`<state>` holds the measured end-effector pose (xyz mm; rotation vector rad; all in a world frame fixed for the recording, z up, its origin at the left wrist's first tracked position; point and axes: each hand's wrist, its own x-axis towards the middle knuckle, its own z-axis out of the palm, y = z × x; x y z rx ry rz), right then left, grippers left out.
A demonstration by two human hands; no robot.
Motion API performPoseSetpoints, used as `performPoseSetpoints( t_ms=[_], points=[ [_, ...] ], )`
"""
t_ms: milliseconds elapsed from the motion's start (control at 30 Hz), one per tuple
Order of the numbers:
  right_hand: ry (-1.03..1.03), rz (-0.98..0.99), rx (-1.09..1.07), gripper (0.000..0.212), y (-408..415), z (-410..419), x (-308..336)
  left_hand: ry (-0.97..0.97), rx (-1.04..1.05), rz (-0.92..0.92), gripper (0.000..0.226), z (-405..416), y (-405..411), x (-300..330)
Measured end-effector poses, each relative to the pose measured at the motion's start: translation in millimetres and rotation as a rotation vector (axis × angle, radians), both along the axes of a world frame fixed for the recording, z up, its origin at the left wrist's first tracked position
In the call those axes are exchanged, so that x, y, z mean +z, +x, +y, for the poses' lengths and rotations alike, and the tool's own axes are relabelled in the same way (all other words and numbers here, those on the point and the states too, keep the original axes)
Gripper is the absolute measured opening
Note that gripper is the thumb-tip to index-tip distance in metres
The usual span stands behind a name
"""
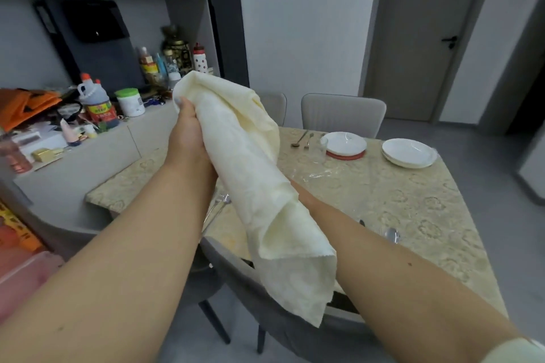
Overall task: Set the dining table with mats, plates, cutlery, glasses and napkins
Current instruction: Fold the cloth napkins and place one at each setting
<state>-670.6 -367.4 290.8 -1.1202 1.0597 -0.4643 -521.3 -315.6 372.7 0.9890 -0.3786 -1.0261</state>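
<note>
Napkin (250,174): one, pale cream cloth, loosely rolled and bunched, held up in the air above the near left part of the worktop (398,200); its loose corner hangs down toward the near edge.
Left hand (188,132): fingers curled round the upper left side of the napkin, gripping it.
Right hand: hidden behind the napkin; only the forearm shows running up under the cloth, so its grip cannot be told.
Plate on red mat (345,143): white, far side of worktop, well apart from the napkin.
Stacked plates (408,152): white, far right corner.
Glass (322,144): clear, just left of the plate on red mat.
Spoon and fork (300,138): lying left of the glass.
Chairs (343,113): grey, at the far edge.
</note>
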Motion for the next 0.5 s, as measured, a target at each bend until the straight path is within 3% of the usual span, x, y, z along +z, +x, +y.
performPoseSetpoints(
  t_ms=[67,167,267,500],
  points=[
    [0.298,-0.205,0.086,0.059,-29,-18,-13,-0.011,0.087,0.020,0.059,-8,-19,-7],
    [0.611,-0.266,0.221,0.100,-68,-43,-28,0.008,0.201,0.101,0.062,-13,-43,-27],
    [0.536,-0.219,0.258,0.088,-93,-62,-37,0.133,0.309,0.134,0.070,-13,-68,-43],
    [0.426,-0.224,0.240,0.056,-138,-73,-57,0.146,0.419,0.152,0.061,-29,-139,-52]
  ],
)
